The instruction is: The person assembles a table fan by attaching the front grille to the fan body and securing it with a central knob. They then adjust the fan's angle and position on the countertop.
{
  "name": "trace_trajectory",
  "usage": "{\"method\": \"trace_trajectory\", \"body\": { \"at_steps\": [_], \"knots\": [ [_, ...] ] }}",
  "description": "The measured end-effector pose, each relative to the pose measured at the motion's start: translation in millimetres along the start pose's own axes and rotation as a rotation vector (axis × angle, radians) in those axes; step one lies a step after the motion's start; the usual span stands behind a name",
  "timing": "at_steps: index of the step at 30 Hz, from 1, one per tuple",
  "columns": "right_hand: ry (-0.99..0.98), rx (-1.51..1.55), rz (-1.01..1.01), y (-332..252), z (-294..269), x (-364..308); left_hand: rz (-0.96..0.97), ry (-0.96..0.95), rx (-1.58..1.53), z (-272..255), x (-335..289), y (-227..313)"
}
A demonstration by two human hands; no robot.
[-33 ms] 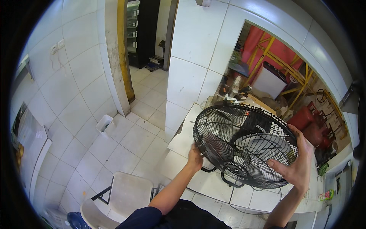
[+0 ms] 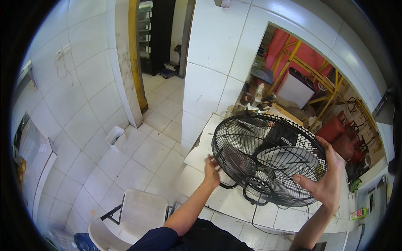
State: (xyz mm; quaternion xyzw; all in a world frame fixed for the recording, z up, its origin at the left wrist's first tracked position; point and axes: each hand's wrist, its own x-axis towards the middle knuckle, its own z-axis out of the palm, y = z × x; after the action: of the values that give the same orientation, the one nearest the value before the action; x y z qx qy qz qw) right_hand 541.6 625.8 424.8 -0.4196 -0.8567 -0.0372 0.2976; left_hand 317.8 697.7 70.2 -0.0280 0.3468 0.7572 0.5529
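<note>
A black fan [image 2: 268, 159] with a round wire guard and dark blades is tilted over a white-tiled counter [image 2: 234, 205]. Its bent tubular stand [image 2: 254, 201] shows under the guard, and a thin cord hangs off the counter's front edge. My right hand [image 2: 328, 180] grips the guard's right rim, thumb across the front wires and the other fingers over the edge. Beside the left rim is my left hand [image 2: 212, 172], its fingers slightly apart and loosely bent. Whether its fingertips still touch the wires is hard to see.
Behind the counter, a wall opening shows red gas cylinders [image 2: 343, 129], yellow metal frames [image 2: 289, 62] and clutter. A pale folding chair [image 2: 146, 207] stands at lower left. A small white bin [image 2: 115, 137] sits against the left wall, near a doorway.
My left hand has loosened from the fan's left rim and shifted slightly left, its fingers parting. The right hand keeps its grip, and the fan has barely moved.
</note>
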Motion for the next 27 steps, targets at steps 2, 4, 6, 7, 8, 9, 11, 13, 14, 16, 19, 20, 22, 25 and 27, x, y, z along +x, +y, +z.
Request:
{"method": "trace_trajectory", "body": {
  "at_steps": [2,4,6,7,8,9,11,13,14,16,19,20,22,25,27],
  "knots": [
    [0.022,0.020,-0.009,4.4,1.1,2.1,0.313,0.158,0.059,17.4,-2.1,30.1],
    [0.035,0.043,-0.017,7.4,1.7,2.7,0.744,0.012,0.186,41.7,-19.0,69.4],
    [0.034,0.020,-0.019,8.8,2.3,3.0,0.932,-0.255,0.352,74.4,-41.1,112.9],
    [0.033,0.021,-0.036,8.8,2.4,3.2,0.975,-0.414,0.410,94.1,-51.0,134.4],
    [0.030,0.000,-0.036,8.4,2.6,2.8,0.940,-0.489,0.499,114.0,-62.2,149.4],
    [0.036,-0.016,-0.035,7.9,2.8,2.8,1.012,-0.604,0.527,133.3,-71.8,160.6],
    [0.039,-0.042,-0.050,6.3,3.0,2.3,0.794,-0.705,0.658,163.5,-82.7,180.0],
    [0.043,-0.013,-0.025,5.3,3.2,2.0,0.696,-0.762,0.747,177.9,-89.2,189.0],
    [0.049,0.000,-0.013,5.4,3.2,2.0,0.675,-0.757,0.793,181.9,-89.8,190.3],
    [0.057,0.025,-0.032,6.4,3.3,2.1,0.612,-0.748,0.797,184.3,-88.0,189.5],
    [0.052,0.010,-0.038,9.5,3.5,1.7,0.544,-0.734,0.782,180.6,-83.3,183.9],
    [0.054,0.013,-0.038,10.7,3.7,1.4,0.571,-0.741,0.849,179.6,-81.3,181.9],
    [0.054,0.033,-0.040,12.9,4.3,0.6,0.585,-0.736,0.892,177.9,-77.1,178.6],
    [0.070,0.054,-0.039,14.8,5.4,-1.0,0.537,-0.699,0.835,175.3,-69.2,176.3],
    [0.081,0.070,-0.033,15.8,6.1,-1.7,0.490,-0.671,0.817,172.9,-63.7,175.4]
  ]
}}
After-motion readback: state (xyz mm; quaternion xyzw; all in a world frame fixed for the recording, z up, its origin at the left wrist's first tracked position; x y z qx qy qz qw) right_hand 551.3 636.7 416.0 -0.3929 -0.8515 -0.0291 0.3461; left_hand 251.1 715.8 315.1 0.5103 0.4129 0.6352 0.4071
